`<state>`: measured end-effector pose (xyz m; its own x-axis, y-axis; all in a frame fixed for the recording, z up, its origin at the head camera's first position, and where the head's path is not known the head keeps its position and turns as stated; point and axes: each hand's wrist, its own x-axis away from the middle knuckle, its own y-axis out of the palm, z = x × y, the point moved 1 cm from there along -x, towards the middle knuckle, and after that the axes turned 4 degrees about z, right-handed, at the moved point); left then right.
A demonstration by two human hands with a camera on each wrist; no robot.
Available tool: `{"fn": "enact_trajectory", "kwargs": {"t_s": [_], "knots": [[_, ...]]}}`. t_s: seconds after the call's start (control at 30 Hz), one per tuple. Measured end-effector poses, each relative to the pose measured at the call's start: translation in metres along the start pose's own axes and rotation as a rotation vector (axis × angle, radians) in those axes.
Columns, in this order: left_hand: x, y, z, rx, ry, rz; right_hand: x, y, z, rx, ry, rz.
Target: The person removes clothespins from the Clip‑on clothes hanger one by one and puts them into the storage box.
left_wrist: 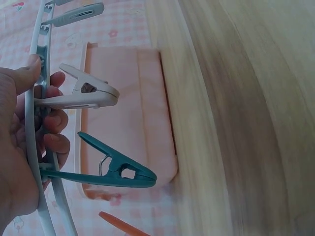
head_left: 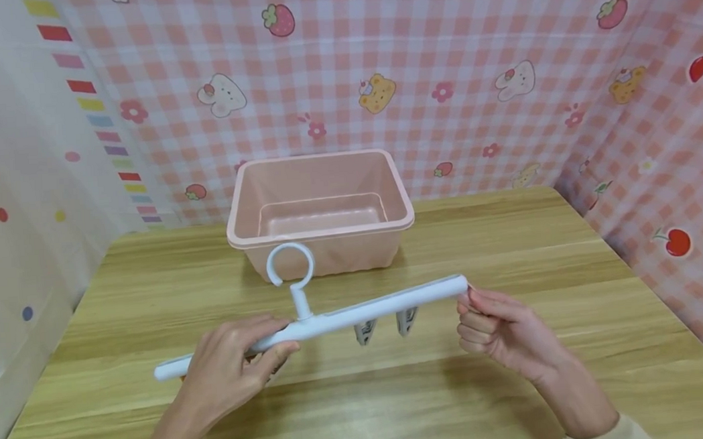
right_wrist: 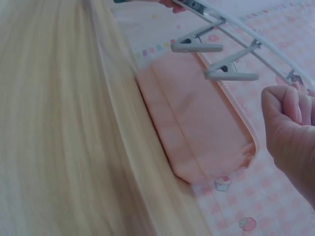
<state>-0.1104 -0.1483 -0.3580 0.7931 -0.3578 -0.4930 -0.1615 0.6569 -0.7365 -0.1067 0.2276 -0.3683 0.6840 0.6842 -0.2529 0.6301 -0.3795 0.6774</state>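
Nearest the camera, in front of and to the left of the pale pink rectangular plastic bin (head_left: 322,235), a bare left hand (head_left: 230,361) gripped a long white plastic clip hanger (head_left: 387,306), its fingers curled round the bar. The hanger was held up in front of the bin, its right end tilted higher, and its white ring-shaped hook (head_left: 301,303) stood upright against the view of the bin's front wall.

In front of and to the right of the bin, the right hand (head_left: 503,331) had its fingers curled, with thumb and forefinger seeming to pinch the hanger's right end; what exactly lay between those fingertips was hidden.

Beneath the bar, two grey plastic clips (right_wrist: 236,76) hung in front of the bin. Near the left hand, the left wrist view showed a beige plastic clip (left_wrist: 78,101), a dark teal plastic clip (left_wrist: 115,167) and part of an orange one (left_wrist: 120,223).

The step in hand looked like steadying the bar with the left while the right worked at its end. Judging from that pose, the next move called for a firm left grip and fine thumb-and-finger control on the right, the bar well in front of the bin.
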Motion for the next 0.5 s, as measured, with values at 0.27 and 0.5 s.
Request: {"fn": "enact_trajectory", "kwargs": {"t_s": [0.27, 0.5], "knots": [[-0.001, 0.003, 0.002, 0.073, 0.021, 0.022, -0.004, 0.003, 0.01, -0.122, -0.072, -0.066], [-0.003, 0.007, 0.005, 0.106, -0.004, 0.043, -0.015, 0.013, 0.027, -0.208, -0.217, -0.057]]}}
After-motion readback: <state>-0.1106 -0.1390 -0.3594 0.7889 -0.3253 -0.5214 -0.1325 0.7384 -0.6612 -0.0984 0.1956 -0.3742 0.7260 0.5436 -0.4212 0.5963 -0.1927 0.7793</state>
